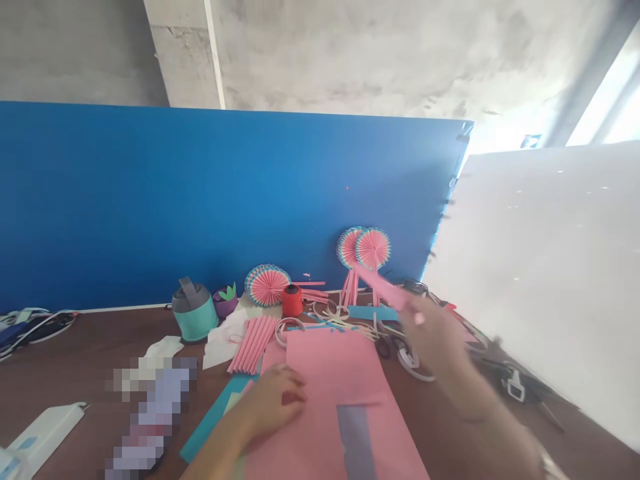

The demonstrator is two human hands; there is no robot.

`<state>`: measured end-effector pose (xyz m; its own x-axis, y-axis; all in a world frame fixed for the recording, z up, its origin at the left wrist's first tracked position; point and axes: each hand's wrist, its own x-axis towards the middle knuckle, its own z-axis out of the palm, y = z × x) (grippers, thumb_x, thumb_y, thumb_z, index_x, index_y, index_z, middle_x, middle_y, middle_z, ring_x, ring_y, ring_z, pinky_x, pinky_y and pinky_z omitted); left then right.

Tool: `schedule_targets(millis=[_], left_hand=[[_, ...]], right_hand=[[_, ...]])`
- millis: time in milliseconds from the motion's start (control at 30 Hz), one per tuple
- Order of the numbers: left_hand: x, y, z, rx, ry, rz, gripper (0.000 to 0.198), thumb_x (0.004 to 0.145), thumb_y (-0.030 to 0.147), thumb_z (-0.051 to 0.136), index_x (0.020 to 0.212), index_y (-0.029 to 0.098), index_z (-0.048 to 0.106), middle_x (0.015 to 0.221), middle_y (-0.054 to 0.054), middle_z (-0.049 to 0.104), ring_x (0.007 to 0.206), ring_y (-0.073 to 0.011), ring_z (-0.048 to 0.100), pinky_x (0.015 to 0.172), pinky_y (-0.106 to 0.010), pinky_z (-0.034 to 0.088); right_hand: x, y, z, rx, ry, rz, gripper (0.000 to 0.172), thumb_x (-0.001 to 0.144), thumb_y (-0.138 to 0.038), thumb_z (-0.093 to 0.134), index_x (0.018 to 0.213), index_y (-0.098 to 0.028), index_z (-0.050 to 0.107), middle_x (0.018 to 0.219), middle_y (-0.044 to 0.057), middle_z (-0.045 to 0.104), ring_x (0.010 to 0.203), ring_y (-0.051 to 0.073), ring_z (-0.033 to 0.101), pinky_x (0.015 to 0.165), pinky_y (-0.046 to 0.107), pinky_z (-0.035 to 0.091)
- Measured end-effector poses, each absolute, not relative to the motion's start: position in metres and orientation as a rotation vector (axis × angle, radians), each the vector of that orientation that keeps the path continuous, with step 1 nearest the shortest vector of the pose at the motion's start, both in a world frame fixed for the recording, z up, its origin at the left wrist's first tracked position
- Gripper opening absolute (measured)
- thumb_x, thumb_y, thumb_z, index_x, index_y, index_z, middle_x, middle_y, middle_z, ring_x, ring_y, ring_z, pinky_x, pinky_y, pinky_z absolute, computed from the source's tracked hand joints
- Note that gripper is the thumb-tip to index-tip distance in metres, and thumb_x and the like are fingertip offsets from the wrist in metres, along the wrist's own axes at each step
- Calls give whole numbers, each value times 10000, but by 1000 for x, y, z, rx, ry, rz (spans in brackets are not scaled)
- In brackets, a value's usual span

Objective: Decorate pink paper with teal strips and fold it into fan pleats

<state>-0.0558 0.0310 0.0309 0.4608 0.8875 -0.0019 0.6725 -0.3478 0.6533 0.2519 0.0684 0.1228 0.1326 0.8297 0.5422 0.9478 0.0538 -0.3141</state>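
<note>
My left hand (275, 401) rests on a large sheet of pink paper (330, 367), its fingers loosely bent and apart, holding nothing. Raised over the right side of the table, my right hand (435, 333) is closed on a narrow pink paper strip (377, 283), blurred by motion. The strip's far end overlaps two round pleated paper fans (374, 249) against the blue partition. A grey-blue strip (356, 440) lies on the pink paper. Beside it, to the left, are a pleated pink paper piece (254, 343) and teal paper (213, 420).
Another round pleated fan (268, 287), a red spool (293, 301), a teal-and-grey container (195, 313) and a purple pot (225, 302) stand along the blue partition (200, 200). Paper scraps, tape rolls and cables (517, 387) lie at right. A white device (45, 430) lies at left.
</note>
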Motion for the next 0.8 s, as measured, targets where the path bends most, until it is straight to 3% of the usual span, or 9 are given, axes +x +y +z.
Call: schedule_targets(millis=[100, 167, 267, 400, 467, 533, 633, 700, 800], left_hand=[[-54, 31, 25, 2088, 1185, 524, 186, 732, 235, 579, 819, 237, 743, 984, -22, 704, 961, -187, 595, 888, -278, 421], [-55, 34, 21, 2022, 1213, 577, 187, 757, 265, 537, 747, 187, 706, 808, -20, 687, 792, -169, 598, 729, -250, 436], [-58, 42, 15, 1916, 1370, 711, 344, 840, 383, 403, 631, 172, 575, 601, 13, 541, 624, -147, 512, 579, -250, 358], [-58, 50, 9, 1689, 1495, 906, 321, 840, 494, 386, 851, 195, 503, 538, 79, 386, 521, -128, 423, 526, -249, 291], [-59, 51, 7, 1623, 1544, 901, 341, 784, 426, 494, 1018, 179, 470, 484, 119, 305, 470, -123, 375, 509, -244, 263], [-59, 50, 7, 1602, 1559, 876, 495, 729, 318, 548, 1175, 145, 417, 457, 138, 272, 453, -123, 363, 516, -242, 263], [-60, 46, 10, 1572, 1502, 851, 684, 701, 245, 552, 1334, 134, 317, 477, 131, 315, 473, -121, 397, 543, -239, 291], [-60, 44, 13, 1569, 1466, 809, 737, 711, 249, 551, 1383, 130, 272, 503, 118, 350, 502, -123, 421, 554, -237, 301], [-60, 43, 14, 1655, 1504, 734, 732, 750, 292, 538, 1402, 97, 270, 499, 113, 328, 511, -135, 423, 549, -242, 293]], right_hand=[[173, 57, 96, -1655, -2202, -11, 334, 847, -127, 377, 1041, -203, 638, 968, 84, 673, 775, 186, 634, 643, 261, 418], [139, 46, 75, -1670, -2467, 102, 333, 812, -85, 396, 1012, -196, 637, 982, 82, 650, 705, 171, 630, 574, 249, 382], [117, 35, 51, -1509, -2667, 222, 294, 781, -103, 440, 994, -193, 623, 955, 74, 632, 689, 177, 622, 540, 255, 346], [117, 35, 35, -1087, -2829, 269, 335, 787, -155, 491, 1104, -214, 586, 970, 64, 622, 775, 190, 602, 636, 270, 384], [121, 37, 32, -968, -2834, 323, 243, 820, -288, 533, 1031, -209, 625, 966, 67, 621, 836, 205, 582, 706, 284, 402], [126, 42, 32, -932, -2791, 422, 235, 832, -381, 546, 932, -201, 657, 908, 58, 631, 846, 200, 570, 739, 279, 409], [141, 57, 31, -1140, -2634, 445, 251, 894, -233, 427, 871, -184, 672, 853, 55, 653, 831, 181, 570, 761, 270, 408], [155, 72, 27, -1397, -2459, 314, 284, 887, -156, 391, 948, -154, 669, 1000, 99, 657, 952, 210, 557, 851, 308, 387], [174, 90, 19, -1634, -2345, 259, 330, 885, -205, 433, 1158, -128, 601, 1255, 144, 563, 1139, 266, 480, 940, 370, 343]])
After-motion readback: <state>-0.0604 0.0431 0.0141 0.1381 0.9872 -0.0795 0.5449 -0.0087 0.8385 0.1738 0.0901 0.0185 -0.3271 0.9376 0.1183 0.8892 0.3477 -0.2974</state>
